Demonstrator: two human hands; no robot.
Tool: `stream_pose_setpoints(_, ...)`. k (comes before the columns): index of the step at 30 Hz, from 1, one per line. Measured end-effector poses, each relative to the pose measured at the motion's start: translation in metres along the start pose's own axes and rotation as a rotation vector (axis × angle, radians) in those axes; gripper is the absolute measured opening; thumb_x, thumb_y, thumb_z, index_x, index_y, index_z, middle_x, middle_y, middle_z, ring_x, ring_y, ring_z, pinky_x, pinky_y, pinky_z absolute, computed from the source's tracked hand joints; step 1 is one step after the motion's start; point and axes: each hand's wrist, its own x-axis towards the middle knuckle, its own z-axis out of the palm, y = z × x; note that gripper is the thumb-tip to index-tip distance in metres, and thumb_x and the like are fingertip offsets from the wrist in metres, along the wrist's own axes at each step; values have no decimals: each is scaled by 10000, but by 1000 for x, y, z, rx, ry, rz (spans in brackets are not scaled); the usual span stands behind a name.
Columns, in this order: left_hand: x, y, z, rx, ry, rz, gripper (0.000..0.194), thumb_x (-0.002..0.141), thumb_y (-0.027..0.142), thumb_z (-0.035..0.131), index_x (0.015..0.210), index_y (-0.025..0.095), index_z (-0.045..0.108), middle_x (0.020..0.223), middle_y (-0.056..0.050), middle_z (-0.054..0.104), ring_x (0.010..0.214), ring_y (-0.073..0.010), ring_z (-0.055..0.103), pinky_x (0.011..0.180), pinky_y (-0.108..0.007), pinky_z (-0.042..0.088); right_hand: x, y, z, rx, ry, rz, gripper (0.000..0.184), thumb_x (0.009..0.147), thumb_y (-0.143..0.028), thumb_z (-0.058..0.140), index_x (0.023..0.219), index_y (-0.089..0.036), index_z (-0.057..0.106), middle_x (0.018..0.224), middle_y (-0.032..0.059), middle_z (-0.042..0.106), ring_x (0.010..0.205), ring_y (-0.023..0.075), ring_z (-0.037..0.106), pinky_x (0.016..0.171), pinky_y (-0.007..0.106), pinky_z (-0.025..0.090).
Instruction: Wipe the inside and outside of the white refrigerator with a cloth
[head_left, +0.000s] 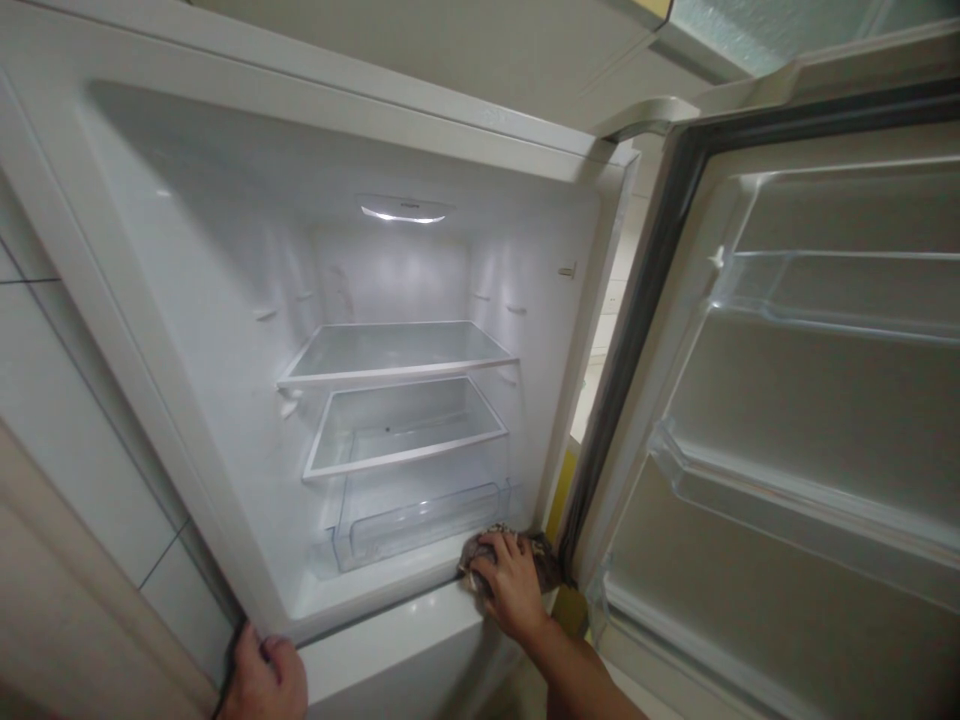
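A white refrigerator [169,330] stands open, its inside lit by a ceiling lamp [405,210]. My right hand [510,580] presses a crumpled dark patterned cloth [547,560] against the front sill at the lower right corner of the compartment. Its fingers are bent over the cloth. At the lower left corner my left hand [266,675] is curled around the refrigerator's edge, with some fingers hidden behind it. Between the hands runs the white top of the lower section [397,640]. Close above the cloth sits a clear drawer [424,525].
Two glass shelves, an upper one [397,350] and a lower one [405,440], lie inside; the lower looks skewed. The open door [817,400] with clear racks [810,520] fills the right side. White tiles [82,430] flank the left.
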Motion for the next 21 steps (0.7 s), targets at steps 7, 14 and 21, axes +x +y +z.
stream_pose_setpoints(7,1,-2,-2,-11,-38,17,762,1097,595,235,1587,134,593,940,-157,830,672,-321,697,636,-408,420,-1,-2,-1,-5,-3,-1,415,979,-293,726,1378,-391,786,1615,56,613,1511,339,484,1271,565,312)
stream_pose_setpoints(14,3,-4,-1,-29,-64,2,760,1095,605,254,1616,154,576,929,-150,823,683,-329,685,633,-406,426,-2,-5,-4,-20,-1,8,385,994,-310,716,1364,-382,793,1617,55,619,1503,334,502,1272,560,328)
stream_pose_setpoints(21,0,-2,0,-5,-6,23,775,1101,599,215,1576,126,604,938,-152,836,660,-315,690,626,-408,411,-2,-5,-7,-7,-4,7,396,983,-311,733,1367,-379,798,1608,63,632,1513,344,508,1285,573,320)
